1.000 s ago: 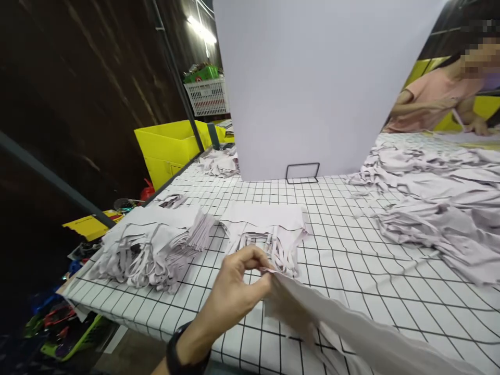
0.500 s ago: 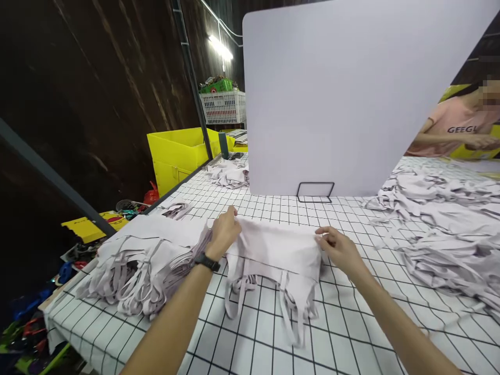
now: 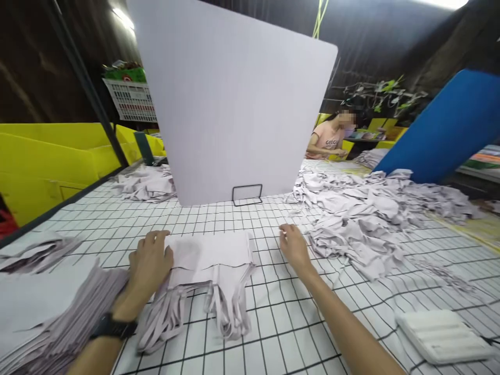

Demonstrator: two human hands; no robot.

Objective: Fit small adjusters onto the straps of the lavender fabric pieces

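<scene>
A small stack of pale, strappy camisole tops (image 3: 219,250) lies flat on the grid-patterned cloth (image 3: 269,323), its thin straps hanging toward me. My left hand (image 3: 150,260) rests at the stack's left edge, fingers spread and not gripping. To the right of the stack, apart from it, my right hand (image 3: 292,247) is held loosely open with nothing in it. A larger pile of the same tops (image 3: 78,297), with layered edges showing, sits at lower left, partly hidden by my left forearm.
A large pale board (image 3: 238,109) stands on a wire holder (image 3: 247,195) beyond the stack. Loose garments (image 3: 363,213) heap up at right. A white ridged device (image 3: 445,336) sits near right. Yellow bins (image 3: 47,166) flank the left edge; a person (image 3: 328,138) works behind.
My view has swung to the right. Both hands have let go of the top they held by its corners; it now lies flat on the small stack, and the right hand has moved away.
</scene>
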